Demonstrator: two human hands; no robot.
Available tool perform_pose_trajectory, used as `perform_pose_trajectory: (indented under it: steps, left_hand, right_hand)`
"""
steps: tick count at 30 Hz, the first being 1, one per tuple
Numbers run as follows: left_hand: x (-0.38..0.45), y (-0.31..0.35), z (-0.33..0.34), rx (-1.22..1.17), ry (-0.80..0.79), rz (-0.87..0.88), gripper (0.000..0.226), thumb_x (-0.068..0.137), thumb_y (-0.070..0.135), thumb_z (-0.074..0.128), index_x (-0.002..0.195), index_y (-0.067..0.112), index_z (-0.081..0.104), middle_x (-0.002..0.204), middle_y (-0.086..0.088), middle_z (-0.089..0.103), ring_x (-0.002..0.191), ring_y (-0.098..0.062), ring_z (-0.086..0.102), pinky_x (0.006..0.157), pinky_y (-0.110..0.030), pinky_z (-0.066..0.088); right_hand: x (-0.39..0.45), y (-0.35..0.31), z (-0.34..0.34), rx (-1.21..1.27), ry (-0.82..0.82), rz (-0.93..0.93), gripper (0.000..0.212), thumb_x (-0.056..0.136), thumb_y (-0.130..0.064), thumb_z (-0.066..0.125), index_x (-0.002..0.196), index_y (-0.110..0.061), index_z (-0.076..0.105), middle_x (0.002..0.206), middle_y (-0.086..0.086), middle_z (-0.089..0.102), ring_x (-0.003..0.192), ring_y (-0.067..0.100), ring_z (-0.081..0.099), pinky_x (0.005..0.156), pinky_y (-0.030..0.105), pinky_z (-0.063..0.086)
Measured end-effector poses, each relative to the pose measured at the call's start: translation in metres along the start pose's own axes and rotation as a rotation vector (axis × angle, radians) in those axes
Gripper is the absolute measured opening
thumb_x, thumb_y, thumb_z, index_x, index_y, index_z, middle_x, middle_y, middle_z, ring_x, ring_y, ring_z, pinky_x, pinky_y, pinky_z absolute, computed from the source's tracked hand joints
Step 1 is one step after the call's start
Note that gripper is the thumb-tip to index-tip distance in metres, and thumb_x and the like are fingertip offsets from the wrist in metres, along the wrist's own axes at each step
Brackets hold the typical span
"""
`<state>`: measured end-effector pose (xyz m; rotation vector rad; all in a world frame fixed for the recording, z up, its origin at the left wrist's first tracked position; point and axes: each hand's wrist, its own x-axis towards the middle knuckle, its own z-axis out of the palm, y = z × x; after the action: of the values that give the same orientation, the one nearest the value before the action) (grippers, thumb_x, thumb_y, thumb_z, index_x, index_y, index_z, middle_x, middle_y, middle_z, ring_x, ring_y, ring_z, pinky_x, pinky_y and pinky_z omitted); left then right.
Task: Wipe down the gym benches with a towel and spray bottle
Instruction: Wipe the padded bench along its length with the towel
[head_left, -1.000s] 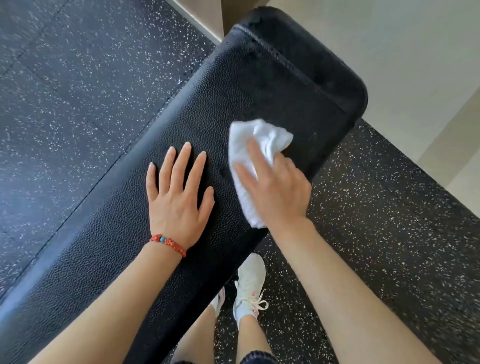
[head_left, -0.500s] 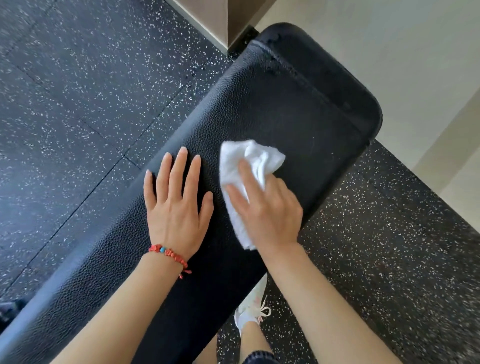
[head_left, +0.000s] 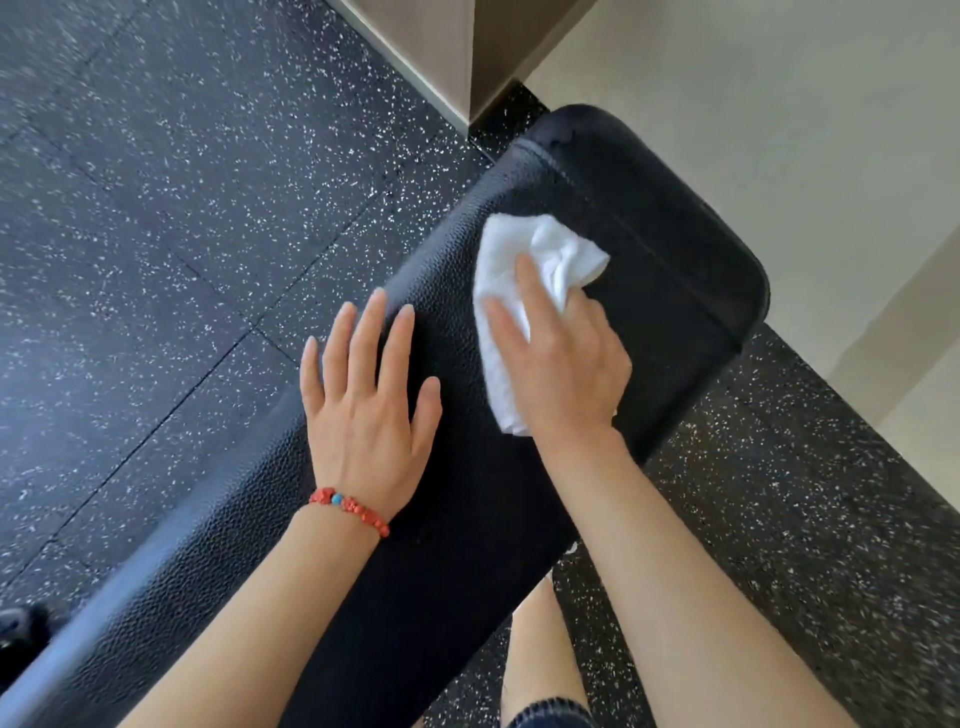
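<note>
A black textured gym bench (head_left: 649, 249) runs from the lower left to the upper right. My right hand (head_left: 566, 364) presses a crumpled white towel (head_left: 540, 254) onto the pad near the bench's far end, with fingers spread over the cloth. My left hand (head_left: 363, 405) lies flat on the pad beside it, fingers apart, a red bead bracelet on the wrist. No spray bottle is in view.
Black speckled rubber floor (head_left: 182, 234) surrounds the bench. A light tiled floor (head_left: 779, 93) starts past the bench's far end, and a brown wall corner (head_left: 467, 52) stands at the top. My bare leg (head_left: 540, 644) is below the bench's right edge.
Both hands and the towel have slid further along the pad toward the far end. The view has shifted, so the bench end sits lower and further right in the frame.
</note>
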<state>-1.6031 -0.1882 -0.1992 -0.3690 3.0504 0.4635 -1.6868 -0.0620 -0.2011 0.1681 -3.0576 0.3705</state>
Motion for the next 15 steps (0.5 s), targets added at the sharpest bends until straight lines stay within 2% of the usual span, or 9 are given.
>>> perform_pose_trajectory:
  steps: [3,5,8,11,15]
  left_hand:
    - [0.025,0.010,0.003,-0.004,-0.016,0.022,0.055,0.090,0.036,0.036,0.138,0.009,0.041,0.147,-0.014,0.036,0.136,-0.035,0.028,0.111,-0.053,0.018]
    - [0.036,0.017,0.008,0.000,-0.048,0.043,0.056,0.090,0.036,0.036,0.139,0.009,0.039,0.148,-0.013,0.035,0.136,-0.034,0.028,0.110,-0.054,0.020]
    - [0.039,0.023,0.016,0.037,-0.081,0.044,0.057,0.090,0.036,0.035,0.140,0.009,0.037,0.148,-0.014,0.035,0.135,-0.032,0.030,0.109,-0.053,0.024]
    - [0.038,0.021,0.018,0.054,-0.068,0.050,0.057,0.090,0.035,0.035,0.140,0.008,0.037,0.147,-0.014,0.036,0.135,-0.032,0.030,0.109,-0.051,0.022]
    - [0.041,0.028,0.011,0.042,-0.058,0.040,0.056,0.089,0.035,0.036,0.138,0.007,0.040,0.146,-0.015,0.037,0.135,-0.032,0.029,0.110,-0.051,0.018]
  right_hand:
    - [0.009,0.006,-0.002,0.013,-0.052,-0.136,0.039,0.084,-0.046,0.057,0.110,-0.019,0.066,0.060,0.010,0.060,0.053,0.025,0.055,0.043,0.027,0.038]
    - [0.040,0.011,0.000,-0.038,-0.051,-0.167,0.040,0.087,-0.046,0.053,0.116,-0.020,0.063,0.068,0.013,0.062,0.061,0.028,0.056,0.048,0.030,0.035]
    - [0.102,0.014,0.008,-0.053,-0.063,-0.018,0.046,0.092,-0.050,0.039,0.128,-0.023,0.050,0.102,0.016,0.062,0.090,0.031,0.055,0.062,0.033,0.027]
    - [0.132,0.014,0.011,-0.034,-0.082,0.033,0.044,0.093,-0.050,0.036,0.123,-0.021,0.052,0.105,0.014,0.060,0.093,0.030,0.054,0.063,0.033,0.029]
    - [0.108,0.040,0.004,0.024,-0.097,0.031,0.047,0.092,-0.053,0.039,0.132,-0.028,0.044,0.104,0.016,0.060,0.093,0.032,0.055,0.063,0.033,0.033]
